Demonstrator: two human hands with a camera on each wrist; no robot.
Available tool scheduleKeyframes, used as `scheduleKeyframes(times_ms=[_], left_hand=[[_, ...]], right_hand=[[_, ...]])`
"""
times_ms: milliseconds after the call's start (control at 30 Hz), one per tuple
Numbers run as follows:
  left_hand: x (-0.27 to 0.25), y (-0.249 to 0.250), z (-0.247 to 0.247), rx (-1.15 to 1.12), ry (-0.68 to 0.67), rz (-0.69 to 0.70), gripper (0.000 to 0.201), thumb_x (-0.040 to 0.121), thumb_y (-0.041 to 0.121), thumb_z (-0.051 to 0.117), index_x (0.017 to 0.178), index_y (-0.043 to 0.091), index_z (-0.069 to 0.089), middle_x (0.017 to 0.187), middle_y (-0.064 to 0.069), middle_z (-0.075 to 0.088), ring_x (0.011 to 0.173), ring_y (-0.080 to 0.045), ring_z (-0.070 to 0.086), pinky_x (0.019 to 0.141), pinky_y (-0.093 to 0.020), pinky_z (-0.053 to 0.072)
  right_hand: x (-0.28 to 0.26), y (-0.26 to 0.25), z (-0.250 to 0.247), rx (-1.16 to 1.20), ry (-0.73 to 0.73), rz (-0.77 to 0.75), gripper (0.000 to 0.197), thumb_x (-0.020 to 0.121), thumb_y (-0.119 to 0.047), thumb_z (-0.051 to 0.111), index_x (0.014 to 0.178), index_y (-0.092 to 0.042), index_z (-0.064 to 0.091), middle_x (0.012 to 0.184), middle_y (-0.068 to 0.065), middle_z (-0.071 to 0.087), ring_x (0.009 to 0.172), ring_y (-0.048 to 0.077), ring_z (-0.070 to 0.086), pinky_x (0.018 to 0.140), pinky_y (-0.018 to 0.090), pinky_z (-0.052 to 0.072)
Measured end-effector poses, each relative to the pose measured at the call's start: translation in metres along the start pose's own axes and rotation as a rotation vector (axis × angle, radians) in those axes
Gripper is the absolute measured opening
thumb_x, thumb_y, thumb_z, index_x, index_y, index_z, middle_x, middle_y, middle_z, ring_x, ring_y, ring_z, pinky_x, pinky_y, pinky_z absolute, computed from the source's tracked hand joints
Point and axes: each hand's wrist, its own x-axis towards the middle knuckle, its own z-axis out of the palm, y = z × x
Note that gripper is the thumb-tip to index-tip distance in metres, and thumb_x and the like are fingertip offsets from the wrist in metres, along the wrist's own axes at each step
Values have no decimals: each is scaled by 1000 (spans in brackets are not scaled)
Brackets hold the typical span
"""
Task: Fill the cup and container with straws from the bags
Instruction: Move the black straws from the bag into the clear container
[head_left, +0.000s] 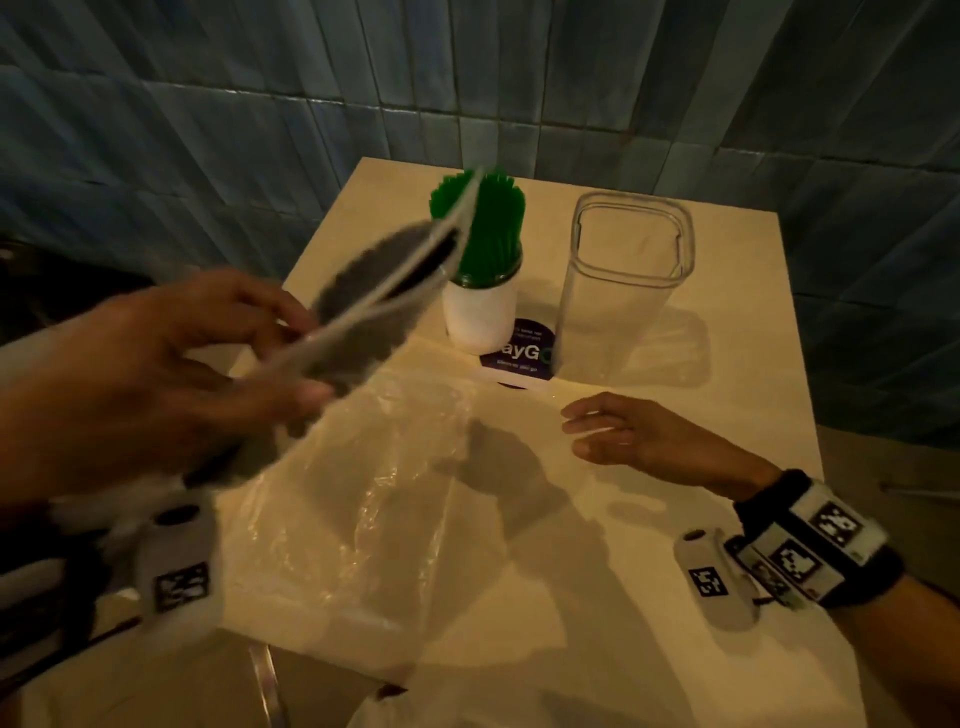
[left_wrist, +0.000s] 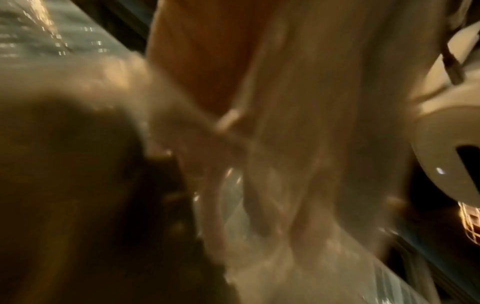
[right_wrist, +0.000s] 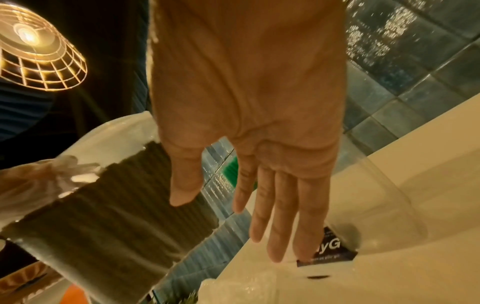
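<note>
My left hand (head_left: 291, 353) is raised over the table's left side and grips a clear bag of black straws (head_left: 384, 291), which is tilted up toward the cup and blurred. The same bag of black straws (right_wrist: 116, 205) shows at the left of the right wrist view. A white cup (head_left: 480, 312) holds a full bunch of green straws (head_left: 488, 223). To its right stands a tall clear container (head_left: 623, 280) with nothing visible inside. My right hand (head_left: 587, 431) hovers low over the table in front of the container, fingers straight, holding nothing. The left wrist view shows only blurred plastic (left_wrist: 311, 144).
A flat, empty clear plastic bag (head_left: 363, 493) lies on the white table (head_left: 701, 649) in front of me. A round purple sticker (head_left: 519, 353) sits between cup and container. Blue tiled wall (head_left: 519, 78) runs behind the table. A lit wire lamp (right_wrist: 33, 45) hangs overhead.
</note>
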Motion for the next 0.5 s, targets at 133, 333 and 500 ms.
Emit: scheduleKeyframes(times_ms=[133, 333, 500], left_hand=[[-9, 123, 124, 67, 121, 113, 30, 74, 55, 66, 74, 26, 70, 90, 16, 60, 81, 9, 58, 72, -7, 42], [3, 91, 224, -169, 17, -63, 27, 90, 43, 53, 71, 25, 59, 99, 5, 55, 99, -4, 49, 88, -25, 42], [4, 71, 251, -402, -13, -228, 37, 91, 42, 50, 88, 6, 56, 101, -8, 61, 96, -24, 60, 89, -50, 50]], right_hand=[[8, 4, 18, -30, -79, 60, 44, 70, -54, 63, 108, -32, 59, 113, -4, 66, 104, 14, 63, 95, 37, 48], [18, 6, 43, 91, -40, 204, 45, 87, -53, 52, 123, -27, 44, 117, -2, 60, 101, 16, 65, 87, 34, 54], [32, 28, 56, -209, 108, 188, 45, 83, -31, 68, 120, -20, 44, 102, -2, 62, 95, 19, 62, 79, 29, 52]])
